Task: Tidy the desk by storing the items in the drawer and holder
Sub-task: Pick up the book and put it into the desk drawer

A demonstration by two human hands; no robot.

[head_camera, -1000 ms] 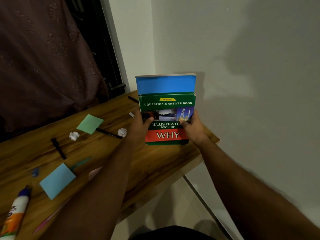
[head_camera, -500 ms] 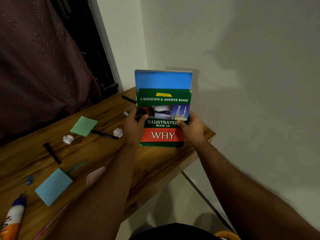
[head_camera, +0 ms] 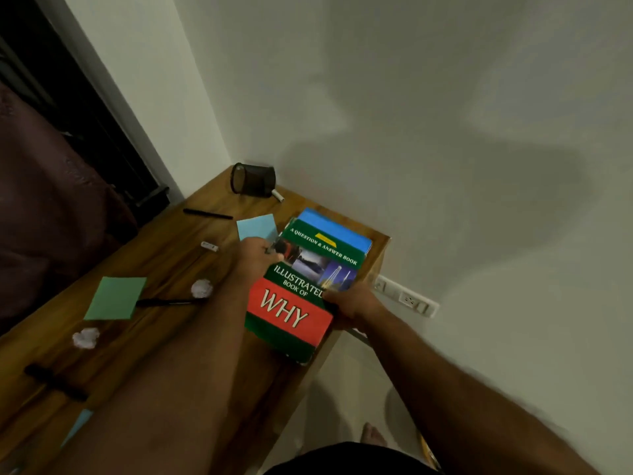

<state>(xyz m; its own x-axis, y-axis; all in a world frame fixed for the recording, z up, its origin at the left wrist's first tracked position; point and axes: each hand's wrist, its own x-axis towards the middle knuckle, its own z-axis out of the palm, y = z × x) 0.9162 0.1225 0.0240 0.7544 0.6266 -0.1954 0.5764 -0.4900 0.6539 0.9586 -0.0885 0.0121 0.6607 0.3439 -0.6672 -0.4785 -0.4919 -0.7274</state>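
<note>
A green and red "Illustrated Book of WHY" (head_camera: 301,289) lies nearly flat on top of a blue book (head_camera: 337,229) at the right end of the wooden desk (head_camera: 164,258). My left hand (head_camera: 255,257) grips the stack's left edge, and my right hand (head_camera: 352,303) grips its right edge. A black mesh pen holder (head_camera: 253,180) lies tipped on its side at the desk's far corner by the wall. Black pens (head_camera: 207,214) (head_camera: 168,302) and a black marker (head_camera: 56,382) lie loose on the desk.
A light blue note pad (head_camera: 257,226), a green pad (head_camera: 116,298), another blue pad (head_camera: 77,428), two crumpled paper balls (head_camera: 201,289) (head_camera: 85,337), a small white eraser (head_camera: 209,246) and a white cylinder (head_camera: 278,196) lie scattered. A wall socket (head_camera: 407,299) sits right of the desk.
The two books stood upright in both hands and now lie tilted down onto the desk's right end. The view swung, and the tipped pen holder came into sight.
</note>
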